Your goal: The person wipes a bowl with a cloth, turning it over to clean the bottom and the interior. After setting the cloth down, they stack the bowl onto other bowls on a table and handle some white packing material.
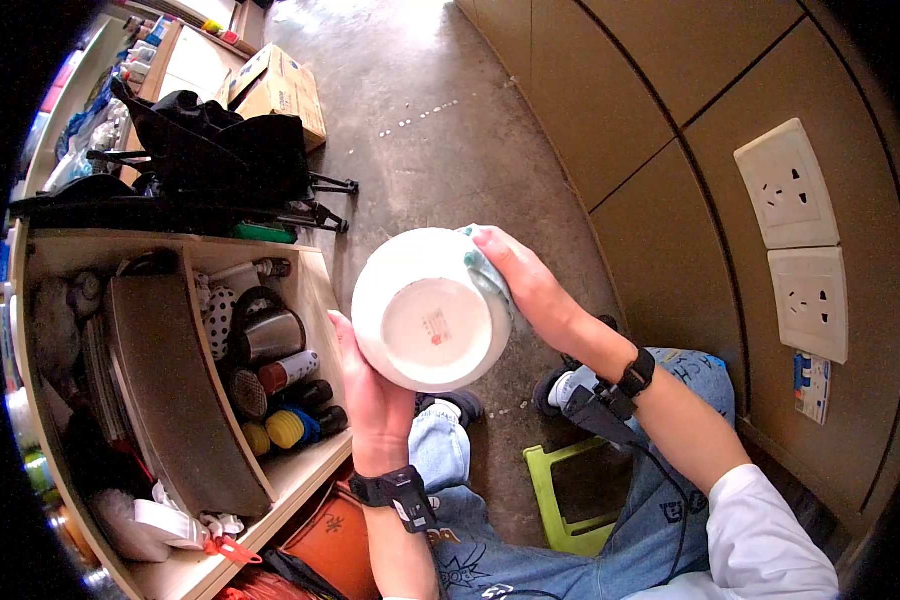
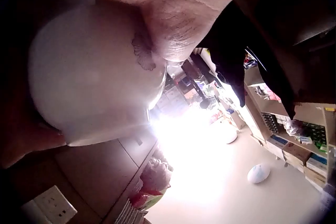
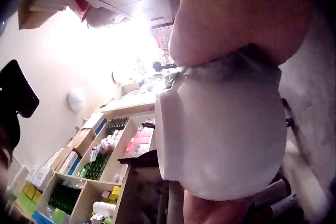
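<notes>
Now holding bowl [image 1: 435, 320] base toward head camera: gripping its side with left hand [image 1: 378, 405], pressing gripped cloth [image 1: 484, 272] against its wall with right hand [image 1: 532, 288]. Seeing cabinet [image 1: 323, 287] beside left hand, stool [image 1: 545, 495] below right.

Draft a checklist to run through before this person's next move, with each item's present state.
1. Left grip holding the bowl: ok, it holds the side.
2. Right grip holding the cloth: ok.
3. Cloth touching the bowl: ok, pressed to its outer wall.
4. Base in sight: ok, it faces the head camera, stamp showing.
5. Inside clean: cannot tell, it faces away.
6. Bowl supported from below by a surface: not ok, it is held in the air; letting go would likely drop it.
</notes>
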`<action>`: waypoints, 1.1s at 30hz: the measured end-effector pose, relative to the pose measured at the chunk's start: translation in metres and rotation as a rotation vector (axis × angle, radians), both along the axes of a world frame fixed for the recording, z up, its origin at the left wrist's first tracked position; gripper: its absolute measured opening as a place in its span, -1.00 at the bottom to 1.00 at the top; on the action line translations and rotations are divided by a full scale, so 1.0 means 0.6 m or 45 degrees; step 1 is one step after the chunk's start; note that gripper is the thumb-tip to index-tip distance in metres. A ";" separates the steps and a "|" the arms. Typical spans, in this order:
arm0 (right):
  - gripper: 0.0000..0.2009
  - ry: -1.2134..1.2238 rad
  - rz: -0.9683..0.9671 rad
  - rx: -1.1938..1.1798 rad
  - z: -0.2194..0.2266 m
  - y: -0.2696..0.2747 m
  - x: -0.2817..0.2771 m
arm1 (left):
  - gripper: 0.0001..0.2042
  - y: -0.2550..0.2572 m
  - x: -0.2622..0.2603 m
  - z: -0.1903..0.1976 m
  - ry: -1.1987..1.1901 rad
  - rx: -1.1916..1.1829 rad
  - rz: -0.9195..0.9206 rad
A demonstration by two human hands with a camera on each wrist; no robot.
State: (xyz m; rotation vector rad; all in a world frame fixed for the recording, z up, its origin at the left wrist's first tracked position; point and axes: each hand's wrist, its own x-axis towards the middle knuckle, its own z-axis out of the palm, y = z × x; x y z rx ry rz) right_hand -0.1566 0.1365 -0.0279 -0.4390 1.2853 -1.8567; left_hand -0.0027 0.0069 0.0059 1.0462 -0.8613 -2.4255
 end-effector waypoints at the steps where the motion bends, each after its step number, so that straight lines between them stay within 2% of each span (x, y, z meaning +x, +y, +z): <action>1: -0.62 -0.015 -0.031 0.030 -0.005 0.000 0.000 | -0.38 0.000 0.000 -0.004 -0.012 -0.058 -0.012; 6: -0.62 -0.089 -0.073 0.127 -0.005 0.001 0.003 | -0.38 0.004 0.000 0.000 -0.071 -0.173 -0.068; 18: -0.57 0.154 -0.129 0.193 -0.015 -0.003 0.011 | -0.49 0.001 -0.002 -0.002 -0.093 -0.284 0.047; 20: -0.57 0.194 -0.117 0.215 -0.013 -0.002 0.012 | -0.48 -0.006 0.005 -0.007 -0.137 -0.354 -0.079; 29: -0.60 0.189 -0.110 0.179 -0.022 -0.002 0.016 | -0.48 -0.003 0.002 0.014 -0.228 -0.569 -0.135; 33: -0.62 0.153 -0.118 0.149 -0.019 -0.002 0.017 | -0.53 0.003 -0.001 0.016 -0.183 -0.586 -0.072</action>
